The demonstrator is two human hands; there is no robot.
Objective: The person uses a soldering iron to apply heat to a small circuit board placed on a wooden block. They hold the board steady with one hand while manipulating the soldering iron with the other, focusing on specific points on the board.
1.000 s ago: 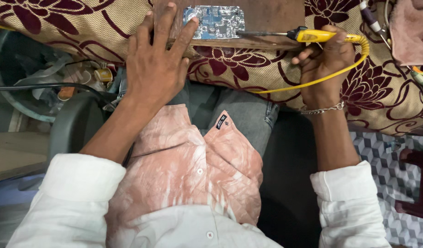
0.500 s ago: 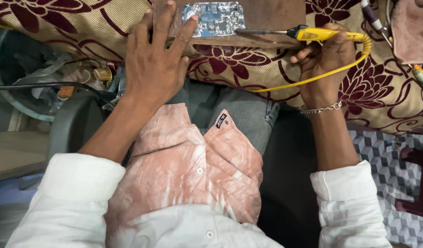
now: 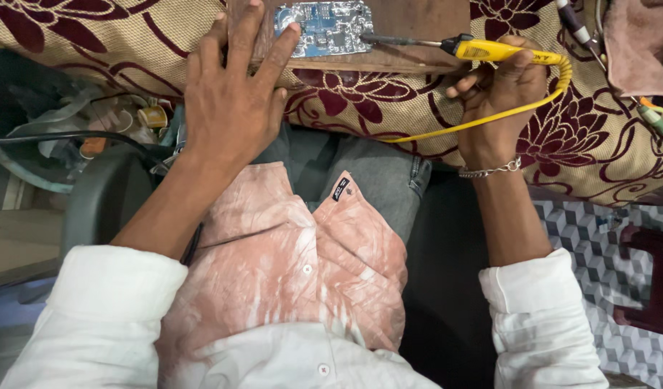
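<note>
Yellow-handled soldering iron [image 3: 490,50] clamped in the grip of the right hand [image 3: 501,90], fingers curled round the handle, metal tip lying level and pointing at the right edge of the blue circuit board [image 3: 323,27], at or just beside it; contact too fine to tell. Left hand [image 3: 230,101] spread flat, grip apart, palm on the floral cloth [image 3: 576,144], fingers reaching onto the wooden board [image 3: 425,20], one fingertip touching the circuit board's left edge and pinning it.

Circuit board flat on the wooden board, at the top middle of the view, between the two hands. Judged as a soldering step at that right edge. Next touch calling for a steady tip, a firm hold-down, and fingers kept off the hot metal.

Yellow cord [image 3: 483,119] looping from the handle under the right wrist, liable to drag. Front edge of the surface close above the lap. Probes [image 3: 573,25] and a pinkish rag [image 3: 638,43] crowding the right; little spare room on the wooden board.
</note>
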